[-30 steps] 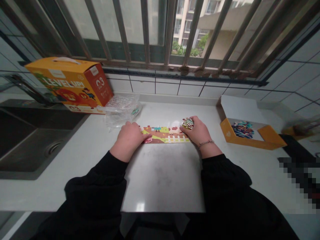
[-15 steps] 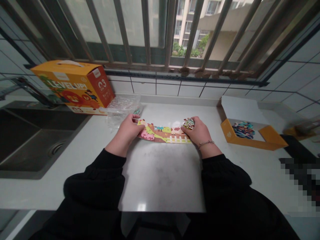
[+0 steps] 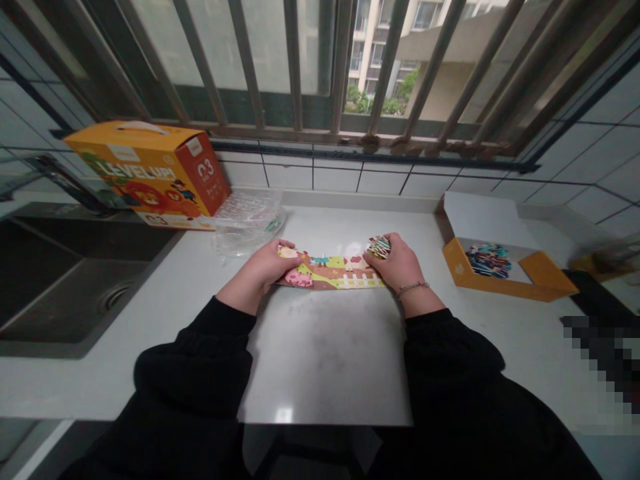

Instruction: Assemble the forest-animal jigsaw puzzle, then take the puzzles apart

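Observation:
A strip of joined puzzle pieces [image 3: 330,275], with a farm picture of a pink pig, a cow and a white fence, lies on the counter in front of me. My left hand [image 3: 267,267] closes on the left end piece [image 3: 299,276], thumb on top; a seam shows to the right of the pig. In my right hand [image 3: 401,263] is a stack of puzzle pieces [image 3: 379,247] with their striped edges turned up. The right thumb and fingers also rest by the strip's right end, near the cow.
An orange carton [image 3: 150,177] and clear plastic bags [image 3: 250,217] stand at the back left, beside a dark sink [image 3: 95,287]. On the right sits an open yellow box [image 3: 505,283] with many pieces [image 3: 487,260] inside. A barred window [image 3: 295,67] runs behind the white counter [image 3: 330,353].
My left hand has shifted slightly right and down with the left end piece, its fingers now drawn closer around it. My right hand stays almost in place with the stack.

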Motion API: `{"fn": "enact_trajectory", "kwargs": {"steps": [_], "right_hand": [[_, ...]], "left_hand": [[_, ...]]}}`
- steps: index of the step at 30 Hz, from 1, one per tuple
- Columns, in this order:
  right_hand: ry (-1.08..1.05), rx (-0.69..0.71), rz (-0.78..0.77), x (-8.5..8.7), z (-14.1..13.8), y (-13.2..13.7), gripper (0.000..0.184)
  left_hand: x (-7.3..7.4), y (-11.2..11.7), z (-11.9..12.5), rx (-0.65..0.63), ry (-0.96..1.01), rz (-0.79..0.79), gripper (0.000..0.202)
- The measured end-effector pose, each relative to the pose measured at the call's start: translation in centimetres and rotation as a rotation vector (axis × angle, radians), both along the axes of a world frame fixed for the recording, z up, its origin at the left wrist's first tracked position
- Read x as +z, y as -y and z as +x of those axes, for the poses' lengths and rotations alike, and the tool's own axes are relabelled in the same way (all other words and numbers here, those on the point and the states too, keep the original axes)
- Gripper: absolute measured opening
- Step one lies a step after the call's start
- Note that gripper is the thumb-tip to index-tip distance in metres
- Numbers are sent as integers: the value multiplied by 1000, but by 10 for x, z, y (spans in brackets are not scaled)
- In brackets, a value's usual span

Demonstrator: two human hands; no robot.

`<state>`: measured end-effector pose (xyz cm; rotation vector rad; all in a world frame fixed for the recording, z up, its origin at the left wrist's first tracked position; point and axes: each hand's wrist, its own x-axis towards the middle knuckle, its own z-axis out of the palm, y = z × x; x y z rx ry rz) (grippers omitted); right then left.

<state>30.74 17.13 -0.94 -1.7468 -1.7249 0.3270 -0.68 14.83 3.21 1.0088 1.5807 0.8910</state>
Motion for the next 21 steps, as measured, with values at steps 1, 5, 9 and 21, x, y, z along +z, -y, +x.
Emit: {"fn": "enact_trajectory", "kwargs": {"steps": [1,5,9,21], "right_hand": [[1,1,1,0,0,0,46],[-10,6,10,-2,1,-1,45],[-2,4,11,-2,1,-1,45],[4,-2,0,1,-1,1,43]], "left_hand": [[0,0,1,6,-20,7,57],[6,0,-1,25,-70,38,53],[9,-2,-5,57,2,119,51],[22,3,1,5,445,156,52]]}}
